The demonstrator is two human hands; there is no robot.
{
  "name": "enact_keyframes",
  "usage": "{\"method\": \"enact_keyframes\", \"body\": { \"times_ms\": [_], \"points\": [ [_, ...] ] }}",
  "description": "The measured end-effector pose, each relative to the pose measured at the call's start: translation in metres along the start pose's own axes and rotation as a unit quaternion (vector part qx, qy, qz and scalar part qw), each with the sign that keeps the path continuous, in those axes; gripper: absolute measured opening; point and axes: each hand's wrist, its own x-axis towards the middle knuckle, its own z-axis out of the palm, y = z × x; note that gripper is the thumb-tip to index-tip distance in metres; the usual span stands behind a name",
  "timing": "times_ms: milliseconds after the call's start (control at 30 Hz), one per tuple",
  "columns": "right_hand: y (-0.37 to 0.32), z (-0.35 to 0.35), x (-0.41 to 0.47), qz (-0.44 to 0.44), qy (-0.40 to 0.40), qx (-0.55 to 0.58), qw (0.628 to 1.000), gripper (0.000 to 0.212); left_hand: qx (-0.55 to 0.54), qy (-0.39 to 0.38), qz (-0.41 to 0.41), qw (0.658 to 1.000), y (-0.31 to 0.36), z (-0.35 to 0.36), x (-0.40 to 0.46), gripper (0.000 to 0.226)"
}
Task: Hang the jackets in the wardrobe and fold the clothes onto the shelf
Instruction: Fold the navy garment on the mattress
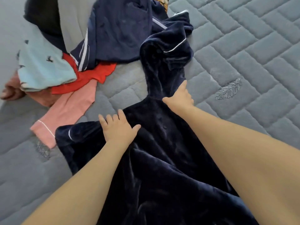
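Head view, bed: the grey quilted mattress (243, 46) filled the frame and ran off every edge; its right half lay bare, giving open room beside my right arm, and a bare strip lay along the left below the pile.
Navy velvet garment: the dark plush garment with white piping (162, 151) stretched from the bottom edge up the middle of the mattress, narrowing to a twisted part near my right hand and ending in a crumpled heap at the upper centre.
Clothes pile: the heap sat upper left, well clear of my arms but touching the garment's top end.
Navy striped piece: a navy cloth with white stripes (116, 30) lay across the top of the pile.
Light blue piece: a light blue cloth with small dark prints (43, 69) lay at the left.
Pink piece: a pink sleeve with white piping (68, 111) reached toward my left hand, just beside the garment's left fold.
Red piece: a red cloth (90, 77) lay between the blue and pink ones.
Left hand: my left hand (120, 127) lay flat, fingers spread, pressing the garment's left fold.
Right hand: my right hand (180, 96) rested on the narrowed part, thumb out to the left; fingers lay straight, not clamped.
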Motion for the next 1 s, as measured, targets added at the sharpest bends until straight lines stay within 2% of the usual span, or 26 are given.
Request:
{"method": "enact_keyframes", "body": {
  "times_ms": [67, 133, 167, 233, 300, 433, 467, 533, 700, 767, 867, 967, 1000],
  "points": [
    [-0.010, 0.012, 0.005, 0.018, -0.038, 0.014, 0.999, 0.073, -0.002, -0.050, -0.029, 0.998, -0.010, 0.003, 0.002, 0.091],
    [-0.014, 0.017, 0.009, 0.006, -0.060, 0.035, 0.998, 0.033, -0.072, -0.090, -0.031, 0.993, -0.016, 0.000, 0.000, 0.081],
    [-0.014, 0.017, 0.011, -0.011, -0.061, 0.044, 0.997, 0.025, -0.123, -0.120, -0.034, 0.985, -0.017, -0.001, -0.002, 0.075],
    [-0.014, 0.012, 0.011, -0.032, -0.075, 0.071, 0.994, 0.025, -0.211, -0.206, -0.030, 0.955, -0.020, -0.007, -0.007, 0.065],
    [-0.014, 0.003, 0.009, -0.040, -0.093, 0.112, 0.989, 0.029, -0.306, -0.292, -0.028, 0.906, -0.023, -0.019, -0.014, 0.053],
    [-0.005, -0.024, 0.000, -0.049, -0.097, 0.167, 0.980, 0.032, -0.528, -0.387, -0.037, 0.755, -0.006, -0.073, -0.046, 0.039],
    [-0.002, -0.034, -0.003, -0.050, -0.094, 0.186, 0.977, 0.032, -0.571, -0.398, -0.031, 0.717, 0.003, -0.085, -0.056, 0.039],
    [0.007, -0.057, -0.015, -0.040, -0.078, 0.216, 0.973, 0.028, -0.623, -0.416, -0.012, 0.663, 0.027, -0.102, -0.078, 0.043],
    [0.070, -0.154, -0.043, -0.031, -0.047, 0.212, 0.976, 0.039, -0.673, -0.461, 0.058, 0.576, 0.123, -0.120, -0.153, 0.070],
    [0.114, -0.204, -0.054, -0.020, -0.036, 0.224, 0.974, 0.034, -0.677, -0.468, 0.087, 0.562, 0.176, -0.133, -0.190, 0.078],
    [0.201, -0.277, -0.069, 0.028, -0.015, 0.276, 0.961, 0.029, -0.654, -0.492, 0.123, 0.560, 0.269, -0.147, -0.246, 0.089],
    [0.316, -0.345, -0.094, 0.065, 0.019, 0.253, 0.965, 0.038, -0.631, -0.495, 0.151, 0.578, 0.374, -0.152, -0.310, 0.094],
    [0.362, -0.366, -0.103, 0.076, 0.039, 0.235, 0.968, 0.040, -0.622, -0.487, 0.158, 0.593, 0.410, -0.150, -0.334, 0.094]
  ]
}}
